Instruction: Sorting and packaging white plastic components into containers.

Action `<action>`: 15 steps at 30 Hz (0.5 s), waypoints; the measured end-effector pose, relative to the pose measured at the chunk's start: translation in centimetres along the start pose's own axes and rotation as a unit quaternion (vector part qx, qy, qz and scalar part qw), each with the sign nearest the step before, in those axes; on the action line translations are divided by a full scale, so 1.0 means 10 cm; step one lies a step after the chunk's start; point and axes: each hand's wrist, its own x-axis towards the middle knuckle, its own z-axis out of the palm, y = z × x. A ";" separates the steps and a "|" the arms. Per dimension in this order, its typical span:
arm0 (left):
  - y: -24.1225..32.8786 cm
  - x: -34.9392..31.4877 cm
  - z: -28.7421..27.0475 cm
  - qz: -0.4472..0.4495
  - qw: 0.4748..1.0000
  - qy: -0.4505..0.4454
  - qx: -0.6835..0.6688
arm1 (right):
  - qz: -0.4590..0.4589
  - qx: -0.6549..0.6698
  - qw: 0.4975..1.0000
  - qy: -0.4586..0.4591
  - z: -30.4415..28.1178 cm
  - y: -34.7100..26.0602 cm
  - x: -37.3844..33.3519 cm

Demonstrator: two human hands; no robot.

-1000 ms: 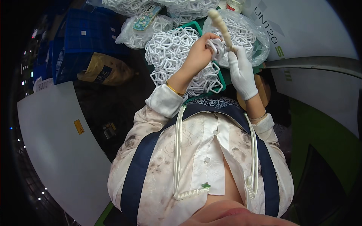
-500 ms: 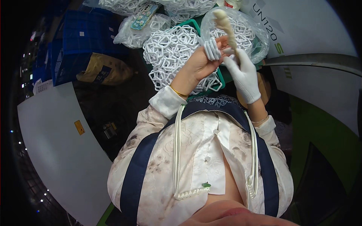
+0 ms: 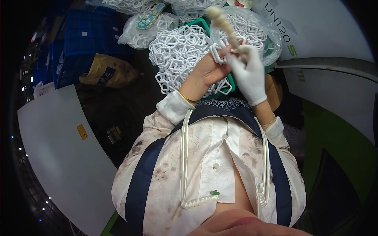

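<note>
Several loose white rings with angular sides (image 3: 215, 55) are held in my bare left hand (image 3: 212, 70), its fingers closed around them. My right hand (image 3: 249, 77) wears a white knitted glove. It grips a tool with a lumpy, cream-coloured handle (image 3: 221, 24) that points up and away from me. The tool's lower end is hidden between my hands, which meet at the rings. Both hands are above a green crate (image 3: 202, 24) heaped with similar white rings (image 3: 177, 55).
A clear plastic bag (image 3: 273, 43) with more rings stands at the far right. Other bagged rings and a patterned phone (image 3: 151, 16) lie at the far side. Blue crates (image 3: 92, 33) and a brown paper sack (image 3: 108, 71) sit left. A white machine panel (image 3: 315, 31) borders the right.
My right hand has moved left and closer to my left hand. The tool's handle has swung left, and the rings in my left hand have spread and tilted.
</note>
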 end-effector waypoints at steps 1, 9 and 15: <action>-0.01 -0.01 0.02 0.032 0.999 -0.006 -0.022 | -0.004 -0.005 0.999 0.032 -0.02 0.06 0.04; -0.05 0.01 0.44 0.095 0.990 0.090 0.055 | -0.005 -0.012 0.997 0.076 -0.20 0.08 -0.04; 0.16 -0.03 0.45 0.070 0.994 0.073 -0.032 | 0.045 -0.178 0.972 -0.145 -0.38 0.05 -0.22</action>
